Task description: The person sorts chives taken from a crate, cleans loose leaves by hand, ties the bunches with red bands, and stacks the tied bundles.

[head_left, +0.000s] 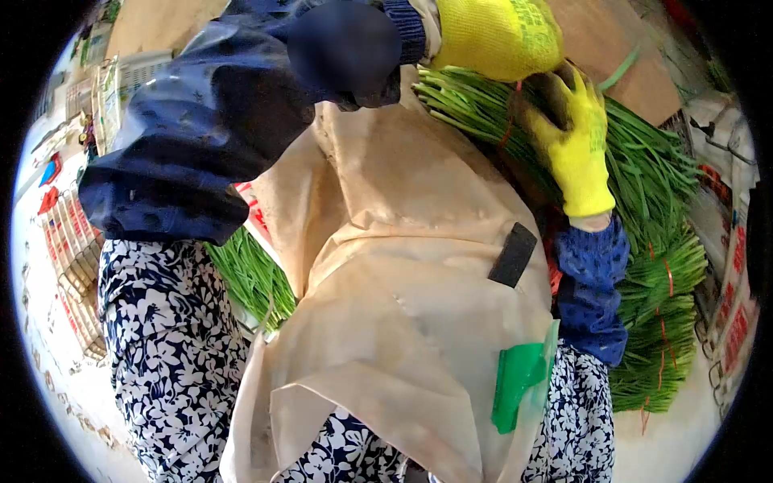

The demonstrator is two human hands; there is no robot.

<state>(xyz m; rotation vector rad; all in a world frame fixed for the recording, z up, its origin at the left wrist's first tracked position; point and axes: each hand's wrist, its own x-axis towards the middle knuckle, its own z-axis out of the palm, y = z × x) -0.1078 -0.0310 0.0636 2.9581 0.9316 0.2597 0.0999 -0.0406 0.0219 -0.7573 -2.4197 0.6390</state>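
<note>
A bunch of garlic chives [463, 95] lies across the top right, with a red tie [508, 129] around it. My right hand [573, 141], in a yellow glove with dark-stained fingers, grips this bunch from above, thumb and fingers around the stems. Just above the cut ends is my left hand [499, 36], also in a yellow glove. It looks rounded and closed, close to the upper end of the red tie. Its fingertips are turned away, so what they hold is hidden.
Tied chive bunches [656, 354] are stacked at the right. More chives [254, 278] lie at the left beside my leg. A beige apron [403, 298] with a green patch covers my lap. A brown board [624, 56] is at top right, a crate [72, 258] at far left.
</note>
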